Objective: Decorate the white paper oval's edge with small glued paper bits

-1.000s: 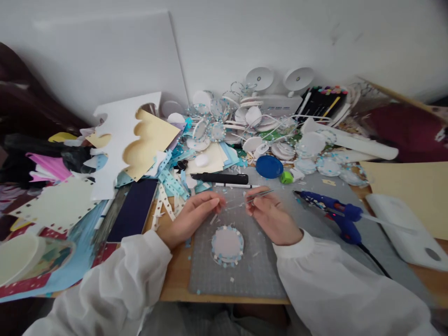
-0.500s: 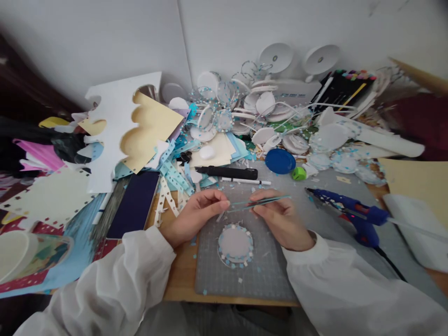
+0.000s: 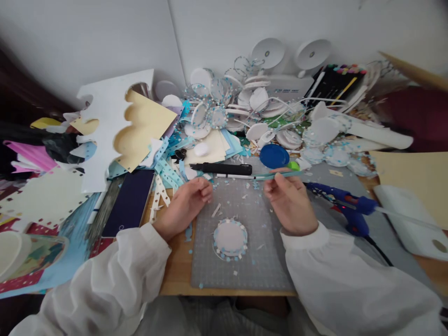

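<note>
My right hand [image 3: 292,203] pinches slim teal tweezers [image 3: 283,174] between thumb and fingers, their narrow end pointing left above the grey cutting mat [image 3: 252,275]. Over the mat's left edge is my left hand [image 3: 191,200], its fingers curled together. Whatever they might hold is too small or hidden to make out. Below and between both hands lies a round white disc [image 3: 230,238] edged with small blue and white pieces. A small pale scrap [image 3: 216,210] rests just above it. A black pen [image 3: 224,169] and a thin white pen [image 3: 231,176] lie beyond the hands.
A blue hot glue gun [image 3: 345,205] lies at the right, its cord trailing toward me. Behind the mat sit a blue lid [image 3: 274,156] and many decorated white discs [image 3: 259,99]. Cut paper [image 3: 140,121] and a dark phone [image 3: 129,203] are at the left.
My hands have moved apart. The right hand has carried the tweezers away from the left fingers, up and to the right. My left hand has curled and drawn back left; the view has shifted slightly.
</note>
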The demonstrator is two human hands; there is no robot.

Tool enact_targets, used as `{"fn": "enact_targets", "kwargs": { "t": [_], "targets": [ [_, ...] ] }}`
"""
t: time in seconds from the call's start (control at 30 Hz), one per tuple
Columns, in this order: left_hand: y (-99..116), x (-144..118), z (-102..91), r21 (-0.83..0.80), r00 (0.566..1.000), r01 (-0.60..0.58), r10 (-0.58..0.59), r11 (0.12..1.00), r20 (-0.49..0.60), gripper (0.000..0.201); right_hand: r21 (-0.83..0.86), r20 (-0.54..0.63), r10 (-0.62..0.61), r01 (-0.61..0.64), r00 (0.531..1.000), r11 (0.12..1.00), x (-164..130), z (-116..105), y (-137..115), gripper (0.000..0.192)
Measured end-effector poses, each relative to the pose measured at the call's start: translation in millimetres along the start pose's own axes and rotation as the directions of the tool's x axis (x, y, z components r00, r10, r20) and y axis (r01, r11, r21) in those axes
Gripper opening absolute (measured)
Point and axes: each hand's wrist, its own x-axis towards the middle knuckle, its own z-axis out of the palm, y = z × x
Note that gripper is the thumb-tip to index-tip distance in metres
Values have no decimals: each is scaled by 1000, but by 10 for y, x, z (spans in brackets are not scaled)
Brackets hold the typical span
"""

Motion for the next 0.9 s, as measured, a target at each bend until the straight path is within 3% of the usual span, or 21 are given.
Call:
{"fn": "enact_targets", "kwargs": {
  "t": [0.1,0.27,0.4,0.43,0.53,0.6,0.67,0.73,0.9],
  "targets": [
    [8,17,1,27,997,-61,63,998,-52,32,-66,51,-48,51,998,997,3,14,10,12],
    [-3,-26,-22,210,967,-237,251,949,-44,40,-243,85,-180,195,980,950,-13,11,103,11],
    [4,-49,-72,427,904,-372,426,824,-34,11,-400,145,-227,267,963,877,-19,-28,158,13],
    [9,-55,-82,477,892,-383,451,791,-31,15,-458,194,-239,304,951,835,-28,-35,165,12],
    [30,-85,-88,598,889,-378,457,707,21,4,-582,367,-283,456,886,674,-65,-45,174,9],
    [45,-111,-71,660,892,-387,442,644,92,22,-607,449,-305,537,840,585,-84,-45,175,10],
    [51,-129,-44,706,878,-414,457,575,143,25,-611,496,-315,583,809,535,-91,-46,179,10],
    [43,-134,-21,722,856,-438,494,535,153,14,-614,524,-318,609,791,503,-89,-49,188,10],
    [-9,-122,-9,681,882,-393,462,618,89,10,-624,517,-342,619,785,477,-101,-55,200,11]
  ]
}}
